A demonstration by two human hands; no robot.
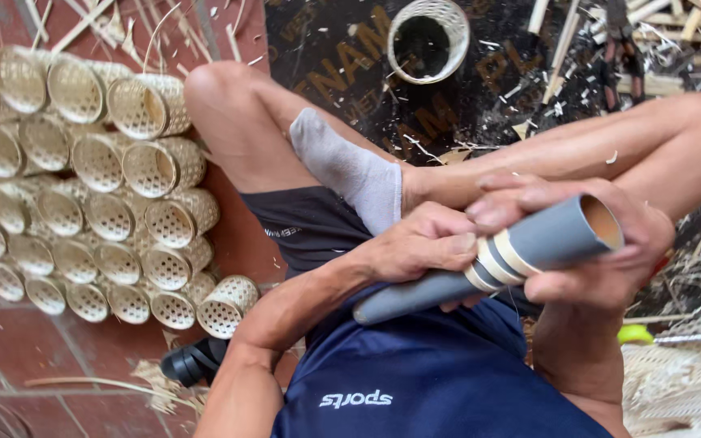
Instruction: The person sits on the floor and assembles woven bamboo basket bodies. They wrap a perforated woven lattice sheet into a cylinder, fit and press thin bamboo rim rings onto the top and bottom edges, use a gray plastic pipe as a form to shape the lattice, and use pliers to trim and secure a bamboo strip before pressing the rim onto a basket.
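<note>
The grey tube (529,243) looks like smooth, matt plastic, its open end showing a paler, tan inner wall. Pale strips (496,261) wrapped around the tube have a dull sheen, probably split bamboo, though the view is too coarse to be sure. The right hand (602,243) and left hand (419,243) grip the tube. Left of the tube, the stacked baskets (99,186) are open-woven from dry, straw-coloured cane, rough and unvarnished. Beneath the baskets the floor tiles (10,341) are matt red clay. Above the tube lies a dark, slightly glossy mat (342,57) strewn with pale wood shavings. The sock (350,170) is grey knitted cloth; the shirt (423,381) is smooth blue fabric.
</note>
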